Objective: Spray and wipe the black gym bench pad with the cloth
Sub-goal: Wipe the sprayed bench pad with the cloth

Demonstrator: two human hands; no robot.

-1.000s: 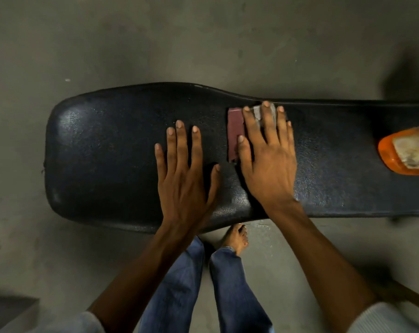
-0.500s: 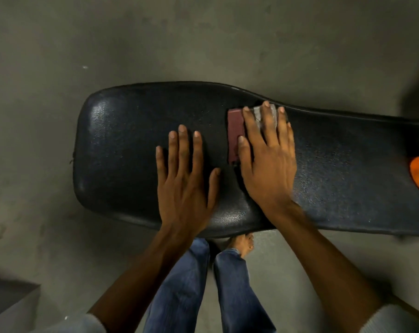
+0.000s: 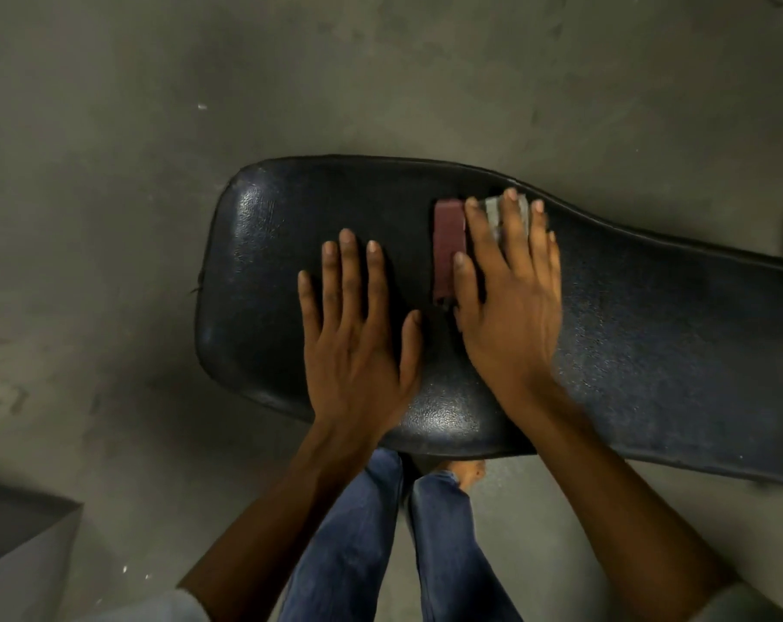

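The black gym bench pad stretches across the view from the middle to the right edge, its rounded wide end at the left. A folded cloth, maroon with a grey part, lies on the pad near its far edge. My right hand lies flat on the cloth with straight fingers, pressing it onto the pad; most of the cloth is hidden under it. Just left of it, my left hand rests flat on the bare pad, fingers straight, holding nothing.
Grey concrete floor surrounds the bench. My legs in blue jeans and a bare foot are below the pad's near edge. A grey box corner sits at the lower left.
The view has swung left, so the bench sits further right and the orange bottle has left the frame. Both hands keep about the same places on the pad and cloth.
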